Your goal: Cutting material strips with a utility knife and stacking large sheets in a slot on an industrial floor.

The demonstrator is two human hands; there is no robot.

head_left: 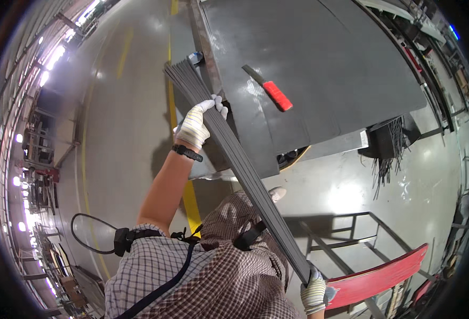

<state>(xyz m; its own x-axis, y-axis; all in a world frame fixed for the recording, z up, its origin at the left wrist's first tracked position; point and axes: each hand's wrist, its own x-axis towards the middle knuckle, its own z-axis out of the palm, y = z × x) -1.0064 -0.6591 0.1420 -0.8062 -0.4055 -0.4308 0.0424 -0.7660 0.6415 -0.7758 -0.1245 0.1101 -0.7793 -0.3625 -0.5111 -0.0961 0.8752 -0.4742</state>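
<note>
A bundle of long, thin dark grey strips (242, 166) slants across in front of my body, its far end fanned slightly apart. My left hand (197, 123), in a white striped glove, grips the bundle near its upper end, fingers wrapped over it. At the lower right, my right hand (314, 291), gloved alike, is closed round the near end, with part of its fingers hidden. Beyond the bundle lies a knife-like tool with a red handle (278, 97) and a dark flat blade, resting on a large grey sheet-topped table (330, 64).
A metal frame with a curved red panel (383, 282) stands at the lower right. Dark strips hang from a bin (389, 141) at the table's near right corner. Yellow floor lines (191, 204) run along the left. Racks and equipment line the far left wall.
</note>
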